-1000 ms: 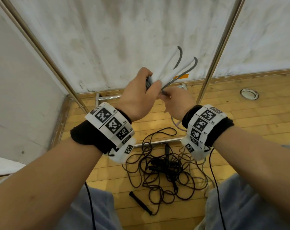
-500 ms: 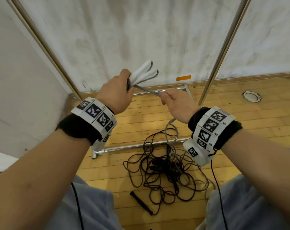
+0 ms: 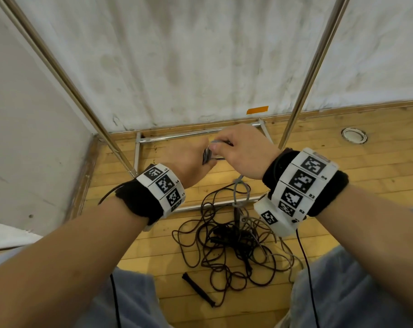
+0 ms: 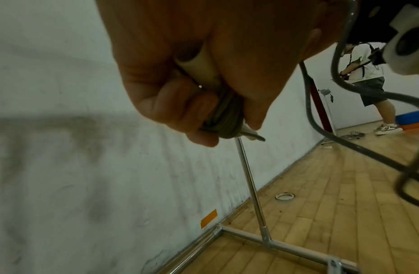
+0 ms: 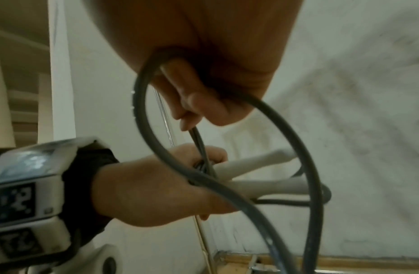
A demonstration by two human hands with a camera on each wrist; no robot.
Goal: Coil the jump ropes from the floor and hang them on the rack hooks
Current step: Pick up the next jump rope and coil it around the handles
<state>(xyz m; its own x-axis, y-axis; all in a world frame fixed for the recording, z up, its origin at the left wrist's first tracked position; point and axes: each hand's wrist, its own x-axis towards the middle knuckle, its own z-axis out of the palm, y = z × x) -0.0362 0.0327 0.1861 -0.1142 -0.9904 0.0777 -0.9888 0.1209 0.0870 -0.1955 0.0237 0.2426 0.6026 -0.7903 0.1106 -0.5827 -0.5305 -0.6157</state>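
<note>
Grey jump rope with white handles gripped with its coiled turns in fisted left hand, free strand pinched by right hand, held above tangled black jump ropes on wooden floor, chrome rack frame just behind.

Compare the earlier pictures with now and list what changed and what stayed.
Both hands dropped from in front of the wall to just above the rack base. The left hand kept its grip on the white handles, which no longer show above it in the head view. The right hand, apart from it half a second ago, closed back in, still holding the grey rope. The black ropes stayed tangled on the floor.
</note>
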